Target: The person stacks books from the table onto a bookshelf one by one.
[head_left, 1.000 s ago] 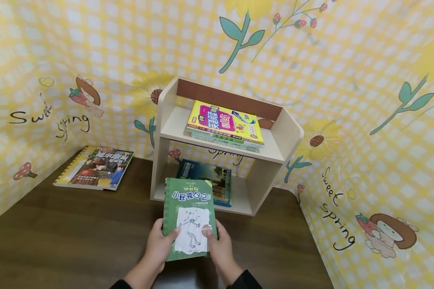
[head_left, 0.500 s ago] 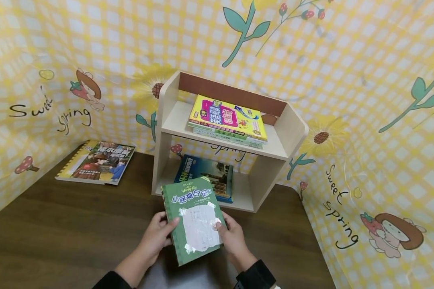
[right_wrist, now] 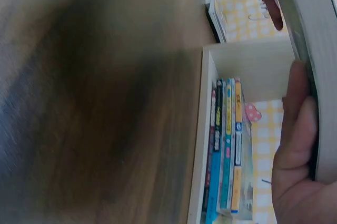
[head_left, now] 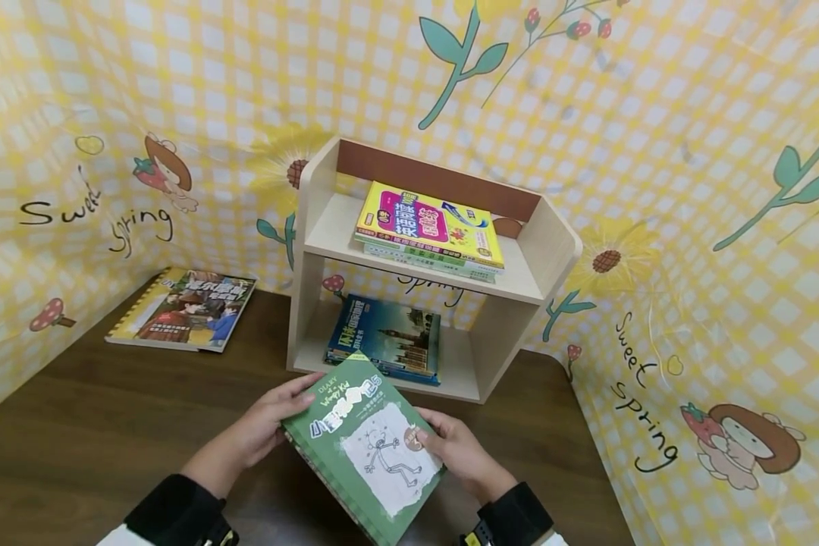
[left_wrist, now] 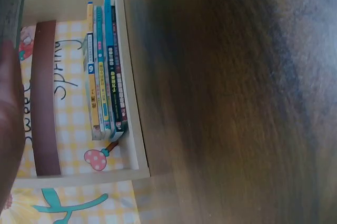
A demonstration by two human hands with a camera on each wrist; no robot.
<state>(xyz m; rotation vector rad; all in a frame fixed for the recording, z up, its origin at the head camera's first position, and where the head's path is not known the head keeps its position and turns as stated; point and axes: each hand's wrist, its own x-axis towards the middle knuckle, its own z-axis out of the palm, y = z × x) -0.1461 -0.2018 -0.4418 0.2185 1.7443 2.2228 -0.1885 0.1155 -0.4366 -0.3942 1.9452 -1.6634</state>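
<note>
A green paperback book [head_left: 362, 444] with a cartoon figure on its cover is held tilted above the table, in front of the shelf. My left hand [head_left: 266, 421] grips its upper-left edge, thumb on the cover. On the opposite edge my right hand [head_left: 460, 451] holds it, thumb on the cover; the right wrist view shows that hand's curled fingers [right_wrist: 300, 124] against the book's underside. Behind stands a two-tier wooden bookshelf [head_left: 519, 341]. A yellow-covered book [head_left: 426, 224] tops the stack on its upper tier, and a blue-covered book [head_left: 389, 334] tops the lower stack.
A yellow-and-white illustrated book [head_left: 184, 311] lies flat at the left of the dark wooden table [head_left: 109, 425]. Yellow checked cloth [head_left: 689, 189] hangs around the back and sides. The shelf's side panels bound both tiers.
The green book has turned from nearly upright to a diagonal slant, its top now toward the upper left. My left hand has moved up and left along its edge; the right has shifted rightward.
</note>
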